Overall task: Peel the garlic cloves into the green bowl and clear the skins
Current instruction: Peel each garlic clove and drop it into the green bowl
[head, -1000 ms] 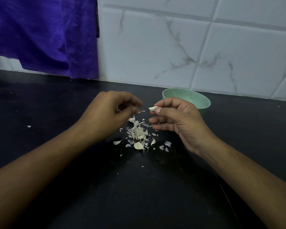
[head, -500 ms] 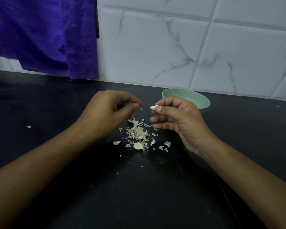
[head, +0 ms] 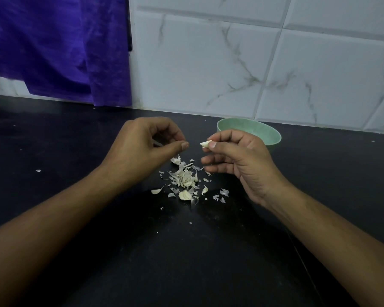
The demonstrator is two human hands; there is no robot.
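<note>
The clove (head: 206, 144) sat above the worktop (head: 208, 251), pinched between the thumb and forefinger of the right hand (head: 237, 158), whose other fingers were curled loosely underneath. We read its long axis as running nearly level, side to side across the view, with the free end poking out to the left past the thumb and the other end buried in the grip. That free end pointed straight at the left hand (head: 142, 149), which hung just beside it at about the same height, not touching. Its fingers were curled in to the thumb with no skin between them that we could make out. The clove looked pale and smooth, so we judged it peeled or nearly so, though the hidden end we could not check. The bowl (head: 262, 131) stood on the worktop right behind the right hand, farther from the person and a little to the right, partly hidden by the knuckles. The right hand was thus much the nearer to it, and we judged that the coming move turned on this: carrying the clove backward and rightward over the rim, away from where its free end pointed. Below and between both hands the skins (head: 184, 177) lay scattered on the worktop, not yet cleared, with a plumper pale piece (head: 185, 195) at the near edge, clove or husk we could not tell.
</note>
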